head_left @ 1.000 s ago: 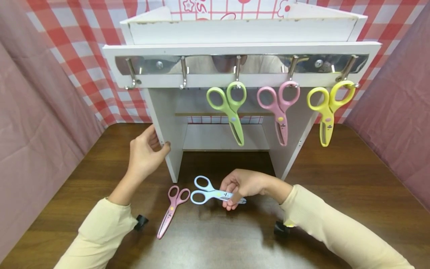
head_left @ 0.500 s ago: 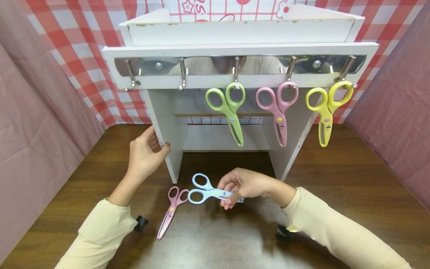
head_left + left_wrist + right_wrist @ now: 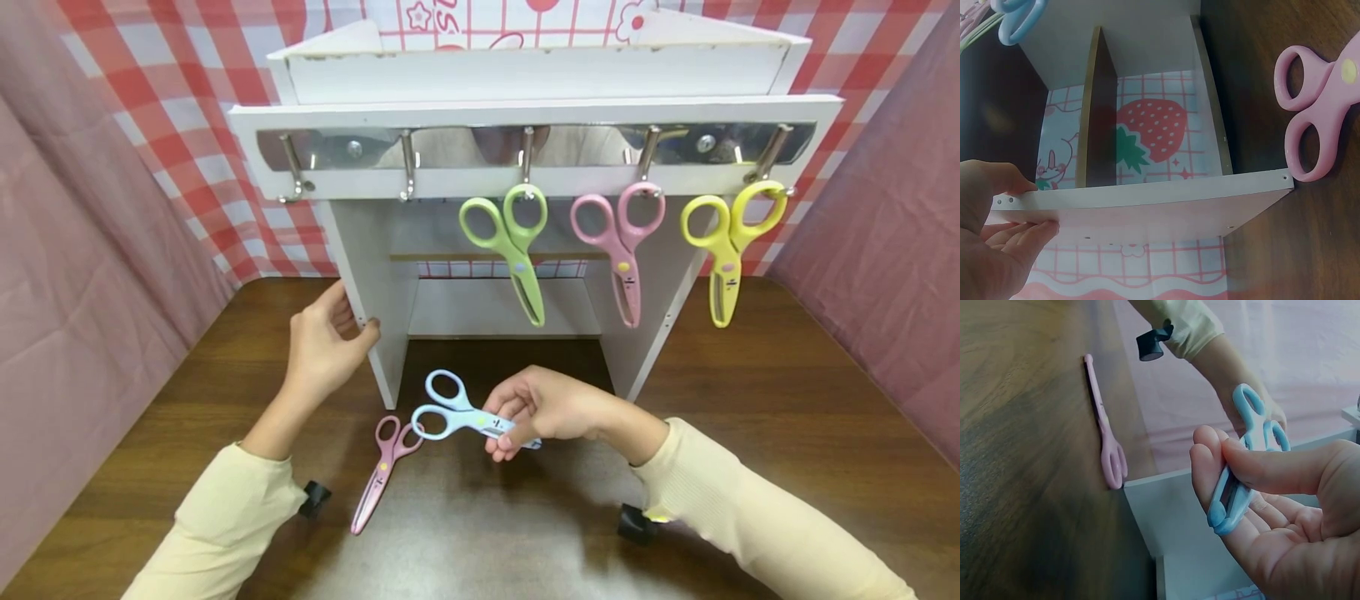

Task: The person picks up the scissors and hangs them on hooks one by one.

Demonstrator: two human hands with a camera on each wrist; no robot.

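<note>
Hooks (image 3: 408, 162) on the white rack (image 3: 480, 112) hold green scissors (image 3: 518, 250), a pink pair (image 3: 623, 248) and, rightmost, a yellow pair (image 3: 726, 250). In front of its opening, the right hand (image 3: 547, 408) pinches blue scissors (image 3: 468, 416) by the blades, loops toward the rack's left panel (image 3: 381, 283), long axis slanting crosswise. The left hand (image 3: 322, 342) grips that panel. Loose pink scissors (image 3: 384, 464) lie near its foot; I can't read the blade markings (image 3: 498, 422).
</note>
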